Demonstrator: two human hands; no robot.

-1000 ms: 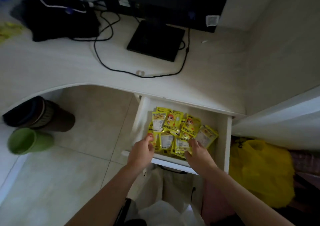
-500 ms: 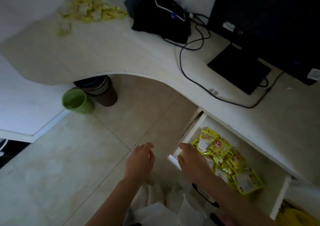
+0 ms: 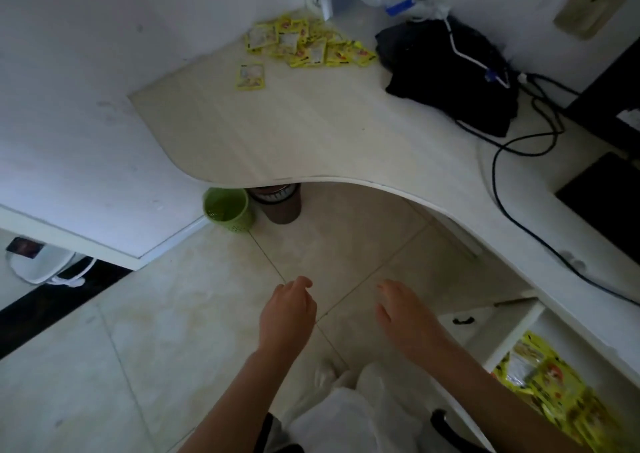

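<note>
My left hand (image 3: 288, 314) and my right hand (image 3: 405, 314) hang side by side over the tiled floor, fingers loosely curled, holding nothing. An open white drawer (image 3: 509, 334) at the lower right holds several yellow snack packets (image 3: 543, 386). It lies to the right of my right forearm. More yellow packets (image 3: 308, 43) lie in a loose pile at the far corner of the curved white desk (image 3: 311, 133), with one single packet (image 3: 250, 76) apart from the pile, nearer to me.
A black bag (image 3: 450, 71) with a white cord sits on the desk beside black cables (image 3: 502, 189) and a monitor base (image 3: 609, 196). Under the desk stand a green bin (image 3: 227, 213) and a brown bin (image 3: 280, 203). White plastic (image 3: 346, 414) lies below my arms.
Both hands have left the drawer's packets and drawn back over the floor, empty. The view has swung left, bringing the desk corner pile into sight.
</note>
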